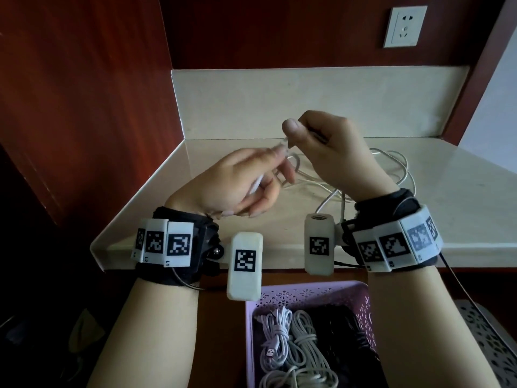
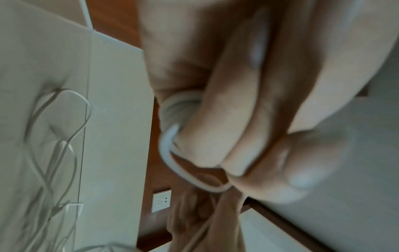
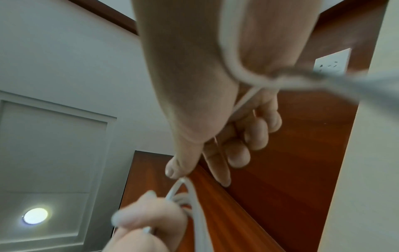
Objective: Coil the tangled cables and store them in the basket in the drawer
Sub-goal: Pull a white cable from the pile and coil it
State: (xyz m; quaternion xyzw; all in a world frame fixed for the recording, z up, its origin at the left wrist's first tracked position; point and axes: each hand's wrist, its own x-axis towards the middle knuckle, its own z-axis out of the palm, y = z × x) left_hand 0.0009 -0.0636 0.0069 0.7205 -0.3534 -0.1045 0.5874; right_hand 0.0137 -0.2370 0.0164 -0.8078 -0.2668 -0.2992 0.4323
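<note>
The room looks dim. The dark red wall (image 1: 84,93) on the left falls almost to black at the bottom corner. The pale counter (image 1: 447,197) catches soft light, brightest on its right side. In the head view the straight edges bend near the sides, like in a fish-eye. The left hand (image 1: 237,186) is a bit smeared at the fingertips. The left wrist view is very blurry: the fingers (image 2: 248,110) are big and fuzzy, and the white cable (image 2: 168,153) is streaked. In the right wrist view a round ceiling lamp (image 3: 35,216) glows with a hazy ring. The cable there (image 3: 323,80) smears into a grey streak.
</note>
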